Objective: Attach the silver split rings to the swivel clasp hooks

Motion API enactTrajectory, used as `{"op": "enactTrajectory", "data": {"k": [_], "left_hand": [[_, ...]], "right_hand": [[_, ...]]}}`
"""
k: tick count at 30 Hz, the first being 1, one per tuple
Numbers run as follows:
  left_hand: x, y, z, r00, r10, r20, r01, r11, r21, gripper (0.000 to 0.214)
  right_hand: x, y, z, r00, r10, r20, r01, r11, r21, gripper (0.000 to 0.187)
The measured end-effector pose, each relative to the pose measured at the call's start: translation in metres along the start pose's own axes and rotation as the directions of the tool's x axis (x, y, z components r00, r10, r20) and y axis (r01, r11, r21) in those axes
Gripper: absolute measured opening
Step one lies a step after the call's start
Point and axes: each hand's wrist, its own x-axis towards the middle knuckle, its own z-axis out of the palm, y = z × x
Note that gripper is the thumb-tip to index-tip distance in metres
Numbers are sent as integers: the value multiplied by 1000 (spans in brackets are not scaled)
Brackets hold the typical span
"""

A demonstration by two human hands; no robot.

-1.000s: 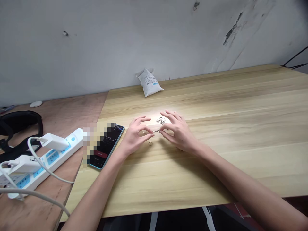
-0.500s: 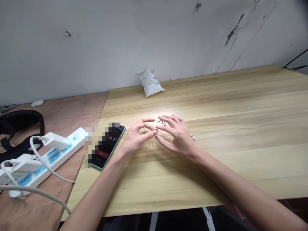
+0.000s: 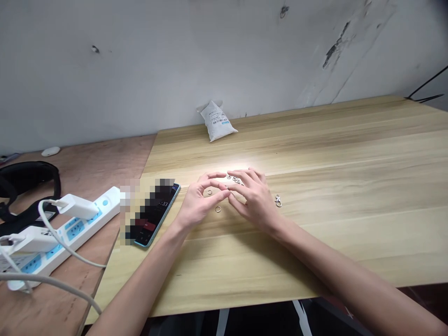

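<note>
In the head view, the person's two hands met over the pale wooden bench (image 3: 332,186), their fingertips close together. The left hand (image 3: 192,203) was pinching a small metal piece (image 3: 227,187) between thumb and forefinger, its other fingers curved above. The right hand (image 3: 258,201) came in from the other side, fingers bent and a little spread, its forefinger and thumb at the same piece; whether they also gripped it I could not tell, as the fingers hid most of it.

Just beyond the fingertips lay a small cluster of metal clasps (image 3: 235,179), partly covered by the right hand. A ring (image 3: 209,192) lay by the left hand's fingers and a second ring (image 3: 218,209) nearer the person, below the left thumb. A separate metal clasp (image 3: 278,200) rested just to the right of the right hand.

To the left of the left hand lay a phone (image 3: 159,217), screen up and partly masked by blurred blocks. A white packet (image 3: 217,122) with a printed label lay at the far edge by the grey wall (image 3: 157,70). On the brownish surface (image 3: 115,156) to the left were a white power strip (image 3: 114,199) with two chargers plugged in and a black strapped object (image 3: 33,175).
</note>
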Motion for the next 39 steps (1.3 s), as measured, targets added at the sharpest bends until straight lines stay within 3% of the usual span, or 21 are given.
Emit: {"op": "enactTrajectory", "data": {"k": [8,11,16,23,26,30,35,39], "left_hand": [[-1,2,2,971,138,-194,-82,958,274,7],[1,-1,-2,980,102,-171,-65,975,212,12],[4,-8,-10,999,32,-28,-29,994,108,15],[6,-5,-21,991,137,-15,-132,977,166,7],[6,-2,-24,973,227,38,-227,915,332,6],[7,-6,-28,933,332,138,-349,743,571,7],[10,-20,-46,957,186,225,-291,643,708,19],[10,-27,-54,967,133,216,-252,614,748,16]], "right_hand": [[1,2,-1,995,-87,43,90,992,-82,20],[2,6,-6,991,-119,56,124,987,-103,22],[3,6,-9,990,-127,57,133,986,-105,25],[6,14,-14,985,-62,163,46,994,100,20],[7,19,-22,965,-61,256,0,973,232,18],[8,26,-25,927,-11,376,-109,949,297,21],[6,51,-10,963,55,263,-70,996,48,22],[8,71,-17,975,74,210,-80,997,20,19]]}}
